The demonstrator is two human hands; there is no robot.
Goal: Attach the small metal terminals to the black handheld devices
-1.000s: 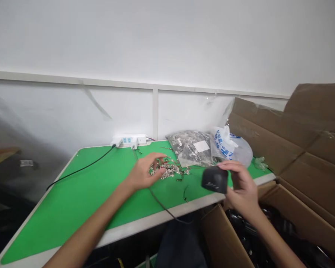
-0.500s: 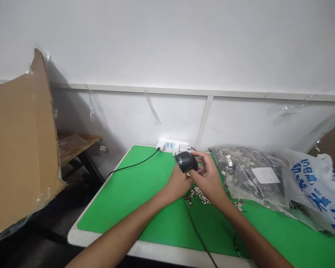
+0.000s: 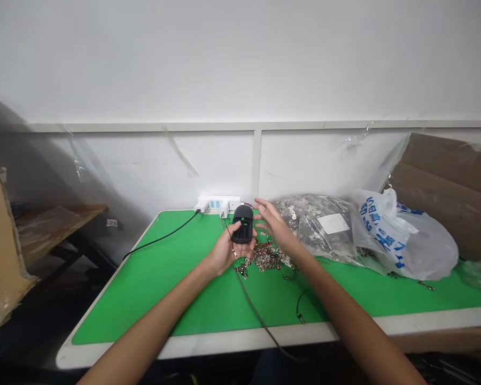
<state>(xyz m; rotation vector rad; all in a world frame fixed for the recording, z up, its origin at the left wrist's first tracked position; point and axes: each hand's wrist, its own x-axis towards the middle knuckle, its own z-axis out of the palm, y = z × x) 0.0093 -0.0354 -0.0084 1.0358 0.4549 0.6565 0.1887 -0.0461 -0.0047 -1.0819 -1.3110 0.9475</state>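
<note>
Head view: at the centre, the left hand [image 3: 225, 250] grasps a black device [image 3: 242, 230] from below, thumb over its edge, apparently so its hollow side faces the wearer. The right hand [image 3: 278, 231] is loosely spread just beside it, seemingly holding nothing. Below, small metal parts [image 3: 268, 259] lie heaped on the green tabletop [image 3: 172, 294], probably for easy reach.

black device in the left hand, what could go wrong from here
The device could slip, since only the left hand appears to hold it. If dropped, it might scatter the metal pieces beside that hand. The cord crosses the table's front edge, so it could get snagged.
</note>
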